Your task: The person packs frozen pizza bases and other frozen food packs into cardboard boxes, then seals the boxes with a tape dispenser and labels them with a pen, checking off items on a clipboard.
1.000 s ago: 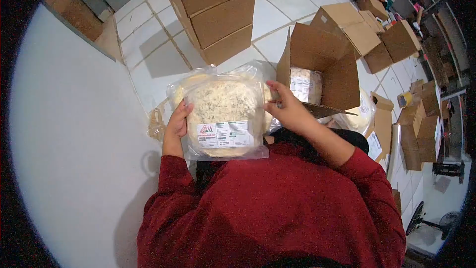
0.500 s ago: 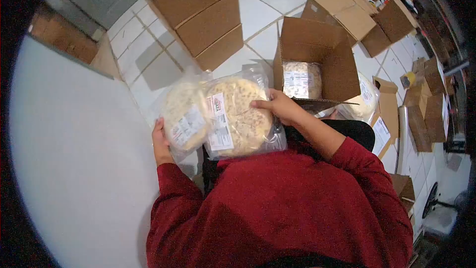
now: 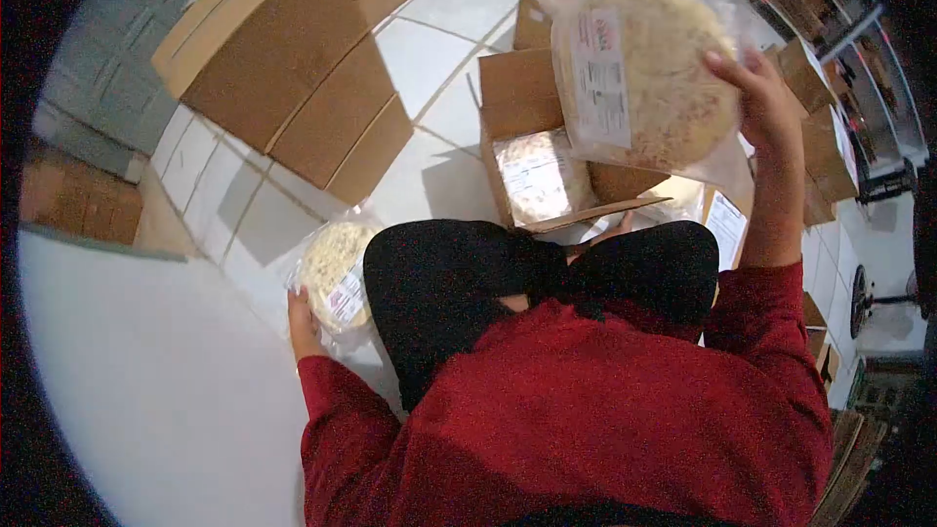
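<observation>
Raised at the upper right, my right hand (image 3: 766, 102) is closed on the edge of a round bagged pizza (image 3: 664, 68) with a white label. This pizza hangs over the far side of an open cardboard box (image 3: 517, 93) and hides part of it. Inside the box lies another labelled bagged pizza (image 3: 540, 176), shiny under its plastic. Down at the left, beside my knee, my left hand (image 3: 305, 317) grips the edge of a second bagged pizza (image 3: 337, 259), whose right edge is partly behind my leg.
Tall cardboard boxes (image 3: 283, 68) stand on the tiled floor (image 3: 434, 83) ahead and left. A white wall (image 3: 146, 361) runs along my left. To the right are a further bagged pizza (image 3: 680, 197), a printed sheet (image 3: 724, 226) and more cartons (image 3: 830, 151).
My right hand has lifted its pizza up and right, away from the other one and over the box. My left hand's pizza has moved slightly down and left. The view has shifted.
</observation>
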Motion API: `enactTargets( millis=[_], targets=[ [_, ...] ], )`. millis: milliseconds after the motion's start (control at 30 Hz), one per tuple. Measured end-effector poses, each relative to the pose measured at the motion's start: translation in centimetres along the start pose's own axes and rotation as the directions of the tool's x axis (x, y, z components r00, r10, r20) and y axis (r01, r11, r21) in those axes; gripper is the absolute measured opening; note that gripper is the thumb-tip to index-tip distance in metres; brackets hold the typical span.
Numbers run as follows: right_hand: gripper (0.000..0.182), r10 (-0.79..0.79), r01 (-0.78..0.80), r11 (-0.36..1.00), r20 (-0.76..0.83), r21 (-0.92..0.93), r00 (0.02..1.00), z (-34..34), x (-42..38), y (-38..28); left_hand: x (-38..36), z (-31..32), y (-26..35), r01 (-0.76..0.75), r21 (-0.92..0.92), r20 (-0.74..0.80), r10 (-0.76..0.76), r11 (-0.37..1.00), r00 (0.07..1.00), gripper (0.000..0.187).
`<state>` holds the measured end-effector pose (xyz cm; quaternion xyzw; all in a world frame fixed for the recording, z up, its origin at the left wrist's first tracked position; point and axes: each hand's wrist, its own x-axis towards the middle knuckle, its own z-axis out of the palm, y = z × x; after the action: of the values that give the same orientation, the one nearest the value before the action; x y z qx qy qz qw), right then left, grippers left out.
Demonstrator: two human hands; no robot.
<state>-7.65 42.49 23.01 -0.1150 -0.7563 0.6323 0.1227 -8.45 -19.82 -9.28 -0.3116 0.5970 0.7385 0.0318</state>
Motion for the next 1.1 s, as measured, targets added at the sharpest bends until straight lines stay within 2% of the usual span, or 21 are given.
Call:
enactTargets(
  millis=[33, 100, 133, 167, 200, 233, 300, 333, 400, 433, 500, 600, 667, 733, 800, 867, 933, 1000, 1033, 1067, 1100],
  targets=[
    [0.049, 0.013, -0.012, 0.998, 0.005, -0.058, 1.000, 0.2, 0.6, 0.8, 1.2, -0.9, -0.5, 0.005, 0.004, 0.019, -0.005, 1.000, 1.000, 0.045],
    [0.049, 0.044, -0.033, 0.990, 0.073, -0.136, 0.996, 1.0, 2.2, 3.9, 4.4, -3.1, -1.5, -0.031, 0.579, -0.036, 0.064, 0.814, 0.997, 0.046],
    [0.049, 0.061, -0.040, 0.987, 0.134, -0.158, 0.989, 1.2, 3.3, 6.0, 4.4, -2.4, -1.2, -0.038, 0.582, -0.023, 0.063, 0.813, 0.998, 0.046],
    [0.051, 0.170, -0.132, 0.956, 0.127, -0.263, 0.977, 1.3, 4.7, 8.8, 3.9, -1.6, -0.4, -0.029, 0.796, -0.187, 0.291, 0.604, 0.938, 0.046],
    [0.053, 0.277, -0.221, 0.905, 0.110, -0.364, 0.954, 1.5, 5.7, 11.5, 2.9, -0.6, 0.5, 0.063, 0.932, -0.259, 0.536, 0.356, 0.804, 0.046],
    [0.055, 0.208, -0.159, 0.890, 0.071, -0.428, 0.975, 2.1, 5.8, 13.4, 1.5, 1.0, 1.8, 0.056, 0.934, -0.249, 0.533, 0.352, 0.808, 0.046],
    [0.060, -0.037, -0.014, 0.780, -0.068, -0.625, 0.997, 3.0, 4.7, 13.0, -2.2, 5.7, 5.3, -0.361, 0.822, -0.090, 0.727, 0.440, 0.681, 0.040],
    [0.051, 0.002, -0.075, 0.801, -0.124, -0.593, 0.992, 1.6, 5.7, 13.5, -3.8, 7.8, 6.6, -0.364, 0.824, -0.078, 0.723, 0.435, 0.686, 0.040],
    [0.040, 0.098, -0.125, 0.973, -0.142, -0.194, 0.985, -0.8, 5.1, 12.1, -6.6, 12.2, 9.0, -0.540, 0.727, 0.127, 0.690, 0.424, 0.713, 0.034],
    [0.035, 0.090, -0.106, 0.989, -0.141, -0.107, 0.986, -1.7, 4.0, 11.1, -7.7, 14.5, 9.8, -0.544, 0.729, 0.141, 0.685, 0.417, 0.714, 0.034],
    [0.035, 0.104, -0.138, 0.970, -0.169, -0.200, 0.980, -4.7, 2.5, 11.3, -9.7, 19.4, 11.5, -0.744, 0.600, 0.381, 0.712, 0.295, 0.589, 0.028],
    [0.034, 0.135, -0.200, 0.946, -0.250, -0.254, 0.959, -9.1, -0.7, 13.1, -13.8, 27.8, 13.9, -0.859, 0.472, 0.559, 0.685, 0.200, 0.467, 0.026],
    [0.035, 0.137, -0.220, 0.936, -0.292, -0.273, 0.946, -12.5, -3.8, 15.1, -16.4, 33.3, 14.6, -0.961, 0.270, 0.792, 0.555, 0.057, 0.255, 0.027],
    [0.032, 0.079, -0.179, 0.935, -0.311, -0.306, 0.947, -15.3, -7.1, 17.7, -18.0, 38.2, 14.4, -0.979, 0.199, 0.902, 0.382, 0.045, 0.201, 0.028],
    [0.027, 0.369, -0.507, 0.798, -0.401, -0.325, 0.838, -18.3, -10.6, 22.2, -19.8, 42.7, 13.4, -0.993, 0.117, 0.990, 0.076, -0.025, 0.115, 0.032],
    [0.023, 0.511, -0.573, 0.740, -0.259, -0.352, 0.819, -19.6, -14.3, 25.6, -19.7, 45.7, 11.4, -0.994, 0.102, 0.980, -0.168, -0.044, 0.108, 0.035],
    [0.019, 0.730, -0.630, 0.561, -0.038, -0.537, 0.682, -19.5, -17.4, 27.3, -18.9, 48.0, 10.0, -0.990, 0.137, 0.945, -0.297, -0.026, 0.138, 0.038],
    [0.019, 0.878, -0.693, 0.352, -0.034, -0.629, 0.477, -18.2, -20.1, 30.6, -16.2, 49.6, 9.1, -0.965, 0.003, 0.998, -0.065, -0.264, 0.021, 0.041],
    [0.021, 0.835, -0.610, 0.333, -0.075, -0.719, 0.545, -17.4, -21.7, 31.1, -16.1, 49.9, 9.2, -0.952, 0.107, 0.992, 0.088, -0.287, 0.085, 0.043],
    [0.024, 0.787, -0.518, 0.297, -0.102, -0.802, 0.609, -16.9, -22.4, 32.0, -15.1, 50.4, 9.3, -0.950, 0.104, 0.993, 0.084, -0.296, 0.083, 0.043],
    [0.029, 0.701, -0.523, 0.349, -0.155, -0.777, 0.697, -16.9, -23.0, 34.3, -13.7, 50.5, 9.4, -0.892, 0.182, 0.965, 0.249, -0.414, 0.082, 0.044]
  ],
)
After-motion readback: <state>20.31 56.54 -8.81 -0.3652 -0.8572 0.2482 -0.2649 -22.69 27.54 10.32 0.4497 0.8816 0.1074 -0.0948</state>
